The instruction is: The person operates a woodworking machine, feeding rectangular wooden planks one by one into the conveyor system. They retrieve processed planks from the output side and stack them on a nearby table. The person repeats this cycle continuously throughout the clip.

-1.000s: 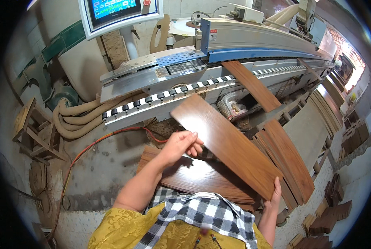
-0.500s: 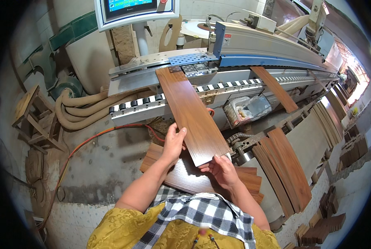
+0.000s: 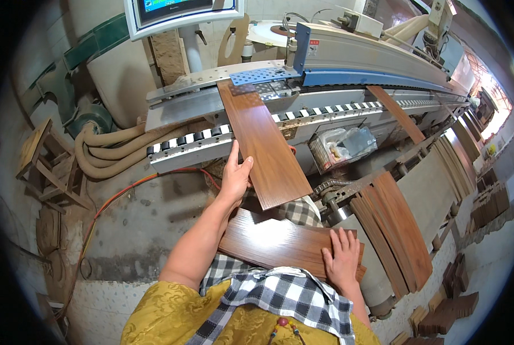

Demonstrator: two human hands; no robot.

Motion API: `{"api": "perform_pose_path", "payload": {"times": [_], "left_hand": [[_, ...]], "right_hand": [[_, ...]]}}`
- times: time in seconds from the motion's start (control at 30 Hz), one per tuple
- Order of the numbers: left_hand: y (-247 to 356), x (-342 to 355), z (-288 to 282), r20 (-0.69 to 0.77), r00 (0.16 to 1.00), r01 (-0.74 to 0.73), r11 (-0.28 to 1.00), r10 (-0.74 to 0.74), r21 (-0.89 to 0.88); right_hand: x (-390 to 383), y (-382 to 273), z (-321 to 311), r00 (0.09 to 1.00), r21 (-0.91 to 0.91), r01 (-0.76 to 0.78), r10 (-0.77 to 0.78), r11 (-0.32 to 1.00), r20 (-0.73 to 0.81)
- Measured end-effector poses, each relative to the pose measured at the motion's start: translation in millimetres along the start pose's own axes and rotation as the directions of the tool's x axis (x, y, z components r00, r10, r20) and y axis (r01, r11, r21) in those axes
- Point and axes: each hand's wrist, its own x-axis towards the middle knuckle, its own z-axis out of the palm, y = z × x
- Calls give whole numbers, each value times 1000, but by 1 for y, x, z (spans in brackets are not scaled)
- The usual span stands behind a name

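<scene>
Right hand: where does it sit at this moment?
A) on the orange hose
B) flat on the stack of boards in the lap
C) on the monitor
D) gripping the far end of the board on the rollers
B: the right hand lies palm down on the stack of boards, while the left hand touches the board on the rollers.

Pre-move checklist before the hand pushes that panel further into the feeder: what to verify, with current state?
1. Far end of the wood panel lies on the machine's feed track by the blue perforated plate: ok.
2. Left hand touches the panel's left edge, fingers flat: ok.
3. Panel square to the track: not ok, it sits at an angle in the head view.
4. Right hand rests flat on the stack of panels, away from the track: ok.
5. Near end of the panel supported: cannot tell, it overhangs past the track.
6. Another panel lies further down the line, apart from this one: ok.
</scene>
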Motion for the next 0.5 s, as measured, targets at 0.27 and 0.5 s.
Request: {"api": "perform_pose_path", "payload": {"times": [0.27, 0.5], "left_hand": [[-1, 3, 0, -1, 1000, 8, 998, -8, 59], [-2, 4, -6, 34, 999, 8, 996, -11, 86]], "right_hand": [[-26, 39, -5, 972, -35, -234, 233, 972, -45], [-77, 45, -5, 850, 184, -490, 514, 852, -118]]}}
